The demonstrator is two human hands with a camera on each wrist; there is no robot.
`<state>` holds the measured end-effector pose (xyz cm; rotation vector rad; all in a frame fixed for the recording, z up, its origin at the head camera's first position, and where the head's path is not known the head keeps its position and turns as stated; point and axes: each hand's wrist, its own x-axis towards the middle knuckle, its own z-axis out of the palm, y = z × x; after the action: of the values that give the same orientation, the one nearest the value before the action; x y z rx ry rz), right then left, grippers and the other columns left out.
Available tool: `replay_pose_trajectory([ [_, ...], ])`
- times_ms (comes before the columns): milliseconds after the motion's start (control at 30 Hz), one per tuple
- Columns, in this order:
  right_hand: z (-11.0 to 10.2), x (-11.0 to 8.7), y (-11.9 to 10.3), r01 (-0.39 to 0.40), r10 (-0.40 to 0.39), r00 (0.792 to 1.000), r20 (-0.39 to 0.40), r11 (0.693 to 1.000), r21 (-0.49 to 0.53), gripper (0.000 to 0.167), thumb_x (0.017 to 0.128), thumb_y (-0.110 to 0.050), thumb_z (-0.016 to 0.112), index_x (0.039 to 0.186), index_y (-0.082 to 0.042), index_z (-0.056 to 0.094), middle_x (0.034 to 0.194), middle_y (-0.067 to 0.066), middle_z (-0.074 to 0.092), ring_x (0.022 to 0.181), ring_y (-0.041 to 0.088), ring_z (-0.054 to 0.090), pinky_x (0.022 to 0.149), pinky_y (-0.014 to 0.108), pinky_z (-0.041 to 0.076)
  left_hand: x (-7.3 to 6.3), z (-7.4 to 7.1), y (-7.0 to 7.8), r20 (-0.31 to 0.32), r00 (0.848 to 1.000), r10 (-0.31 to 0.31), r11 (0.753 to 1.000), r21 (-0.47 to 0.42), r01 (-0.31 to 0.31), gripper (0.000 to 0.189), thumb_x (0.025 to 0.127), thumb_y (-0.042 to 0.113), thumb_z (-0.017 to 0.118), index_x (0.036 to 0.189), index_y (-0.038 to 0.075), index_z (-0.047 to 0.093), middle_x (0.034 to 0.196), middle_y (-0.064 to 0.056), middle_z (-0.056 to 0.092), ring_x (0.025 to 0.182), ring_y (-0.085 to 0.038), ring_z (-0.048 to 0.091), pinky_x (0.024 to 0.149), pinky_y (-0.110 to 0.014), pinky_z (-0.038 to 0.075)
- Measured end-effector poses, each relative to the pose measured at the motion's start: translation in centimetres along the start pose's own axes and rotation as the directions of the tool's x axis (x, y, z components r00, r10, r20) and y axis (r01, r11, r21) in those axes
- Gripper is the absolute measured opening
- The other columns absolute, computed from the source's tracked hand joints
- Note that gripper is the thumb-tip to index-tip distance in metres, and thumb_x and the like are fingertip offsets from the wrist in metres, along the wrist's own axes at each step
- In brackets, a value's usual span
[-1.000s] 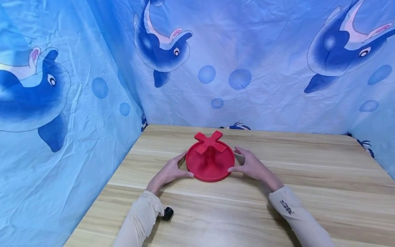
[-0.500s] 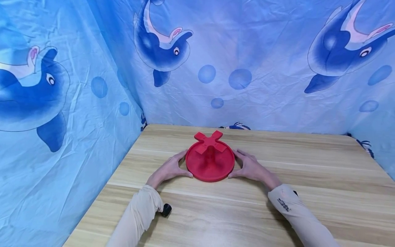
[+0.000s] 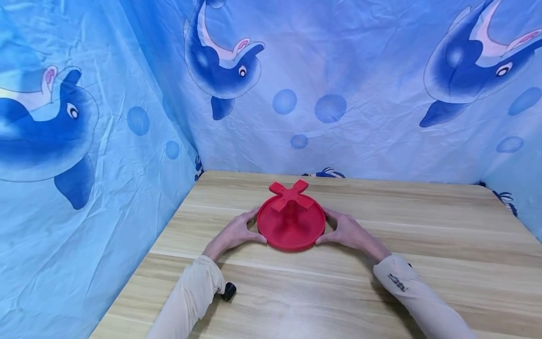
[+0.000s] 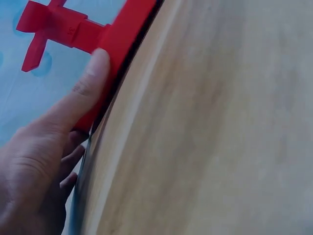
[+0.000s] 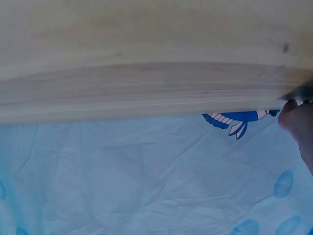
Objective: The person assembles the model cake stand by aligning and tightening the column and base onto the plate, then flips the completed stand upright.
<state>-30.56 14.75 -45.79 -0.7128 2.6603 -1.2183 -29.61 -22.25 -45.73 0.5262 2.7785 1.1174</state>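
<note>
A red round stand [image 3: 292, 233] with a raised rim, a short central post and a cross-shaped top sits on the wooden table. My left hand [image 3: 237, 234] holds its left rim, thumb at the front and fingers curving behind. Opposite it, my right hand [image 3: 349, 231] holds the right rim in the same way. In the left wrist view, the left thumb presses on the side of the red stand [image 4: 122, 44], whose cross points to the left. Only a bit of the right hand [image 5: 299, 127] shows at the right edge of the right wrist view.
The wooden table [image 3: 271, 296] reaches back to a blue curtain [image 3: 338, 150] printed with dolphins and bubbles. Another stretch of curtain [image 3: 127, 197] runs along the table's left edge. A small black device [image 3: 229, 292] is at the left sleeve cuff.
The right hand has come in against the stand's rim; its fingers were slightly apart from it a second ago. The left hand stays at the left rim.
</note>
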Motion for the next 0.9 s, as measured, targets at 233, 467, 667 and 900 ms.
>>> replay_pose_trajectory([
  [233,-2.1,-1.5,-0.5,-0.059,0.064,0.998,-0.024,0.985,0.164,0.093,0.083,-0.044,0.087,0.157,-0.007,0.044,0.154,0.015,0.051,0.134,0.039,0.053,0.098,0.046,0.055,0.2,0.3,1.5,-0.084,0.996,-0.002,0.987,-0.159,-0.011,0.084,0.085,0.044,0.085,0.156,0.016,0.05,0.148,-0.006,0.058,0.138,-0.025,0.051,0.113,-0.047,0.042],
  [467,-3.4,-2.0,-1.9,-0.12,0.141,0.987,-0.074,0.964,0.239,0.083,0.094,-0.048,0.074,0.155,-0.001,0.045,0.152,0.021,0.051,0.137,0.043,0.048,0.101,0.053,0.053,0.6,0.4,3.7,-0.155,0.988,-0.008,0.982,-0.185,-0.021,0.071,0.098,0.043,0.071,0.15,-0.002,0.051,0.14,-0.019,0.061,0.13,-0.03,0.059,0.109,-0.044,0.047],
  [667,-4.3,-2.1,-3.6,-0.151,0.169,0.978,-0.123,0.978,0.145,0.085,0.1,-0.059,0.059,0.153,0.005,0.045,0.15,0.024,0.052,0.136,0.042,0.048,0.108,0.058,0.045,0.5,-0.5,6.2,-0.161,0.987,-0.006,0.998,-0.064,-0.004,0.067,0.107,0.052,0.051,0.146,-0.002,0.057,0.131,-0.018,0.067,0.118,-0.029,0.064,0.106,-0.047,0.048],
  [900,-7.8,-1.5,-6.3,-0.255,0.257,0.966,0.007,0.953,0.162,0.082,0.101,-0.067,0.046,0.146,0.0,0.056,0.139,0.023,0.062,0.128,0.046,0.055,0.103,0.061,0.048,1.2,-3.3,10.7,-0.025,0.987,-0.159,0.985,-0.078,0.157,0.085,0.099,0.076,0.036,0.13,0.006,0.072,0.105,-0.007,0.071,0.095,-0.023,0.064,0.088,-0.044,0.05],
])
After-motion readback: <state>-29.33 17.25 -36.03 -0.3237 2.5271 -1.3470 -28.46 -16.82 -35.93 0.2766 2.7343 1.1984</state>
